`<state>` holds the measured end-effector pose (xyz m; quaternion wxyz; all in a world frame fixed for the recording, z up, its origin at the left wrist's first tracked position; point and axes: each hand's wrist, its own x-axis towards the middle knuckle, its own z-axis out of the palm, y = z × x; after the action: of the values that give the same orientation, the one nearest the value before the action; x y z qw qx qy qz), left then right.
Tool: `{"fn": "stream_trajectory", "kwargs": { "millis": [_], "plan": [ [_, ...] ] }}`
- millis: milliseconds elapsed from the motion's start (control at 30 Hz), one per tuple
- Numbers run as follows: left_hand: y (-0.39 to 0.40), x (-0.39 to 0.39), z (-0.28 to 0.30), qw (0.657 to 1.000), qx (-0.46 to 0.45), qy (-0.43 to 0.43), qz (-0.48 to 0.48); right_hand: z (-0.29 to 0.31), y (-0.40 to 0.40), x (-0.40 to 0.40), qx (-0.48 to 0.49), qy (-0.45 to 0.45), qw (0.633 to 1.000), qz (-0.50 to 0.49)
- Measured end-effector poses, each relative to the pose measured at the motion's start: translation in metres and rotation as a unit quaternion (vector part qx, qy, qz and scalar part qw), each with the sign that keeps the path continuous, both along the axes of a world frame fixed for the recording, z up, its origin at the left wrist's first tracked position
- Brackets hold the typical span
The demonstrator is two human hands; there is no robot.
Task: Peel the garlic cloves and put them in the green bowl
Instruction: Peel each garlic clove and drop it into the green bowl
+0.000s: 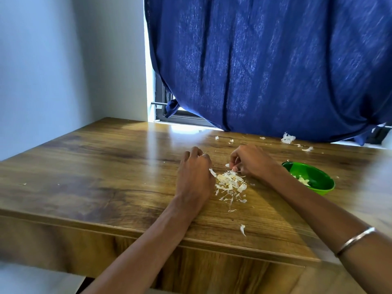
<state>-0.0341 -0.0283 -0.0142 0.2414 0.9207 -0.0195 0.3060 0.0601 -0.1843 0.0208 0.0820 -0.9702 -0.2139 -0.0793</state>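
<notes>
A heap of pale garlic skins [230, 185] lies on the wooden table [106, 166] between my hands. My right hand [251, 161] hovers at the heap's far edge, its fingertips curled down and pinching a small white piece, either a clove or a skin. My left hand [195, 175] rests on the table left of the heap with its fingers curled under; what it holds, if anything, is hidden. The green bowl [318, 177] sits to the right, behind my right forearm, with several peeled cloves [303, 181] inside.
Loose skin scraps lie scattered at the back right [287, 138] and near the front edge [242, 229]. A blue curtain [265, 66] hangs down to the table's far edge. A white wall stands to the left. A metal bangle [356, 240] circles my right wrist.
</notes>
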Motion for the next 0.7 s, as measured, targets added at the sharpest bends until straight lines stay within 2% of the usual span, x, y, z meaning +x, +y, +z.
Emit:
{"fn": "stream_trajectory", "kwargs": {
  "millis": [167,367,433,567,700],
  "plan": [
    [0.0,0.0,0.0,1.0,-0.007,-0.011,-0.005,0.0,0.002,0.003,0.013,-0.001,1.0,-0.012],
    [0.001,0.004,0.0,0.998,-0.031,-0.046,-0.042,0.008,-0.015,-0.014,0.197,0.013,0.98,-0.013],
    [0.0,0.005,0.0,0.995,-0.043,-0.063,-0.057,0.009,-0.017,-0.023,0.232,0.013,0.973,-0.011],
    [-0.002,0.009,-0.001,0.985,-0.077,-0.103,-0.119,0.003,-0.014,-0.045,0.251,0.022,0.968,0.008],
    [-0.001,0.014,-0.005,0.972,-0.099,-0.084,-0.196,-0.006,-0.01,-0.063,0.295,0.027,0.955,0.017]
  ]
}}
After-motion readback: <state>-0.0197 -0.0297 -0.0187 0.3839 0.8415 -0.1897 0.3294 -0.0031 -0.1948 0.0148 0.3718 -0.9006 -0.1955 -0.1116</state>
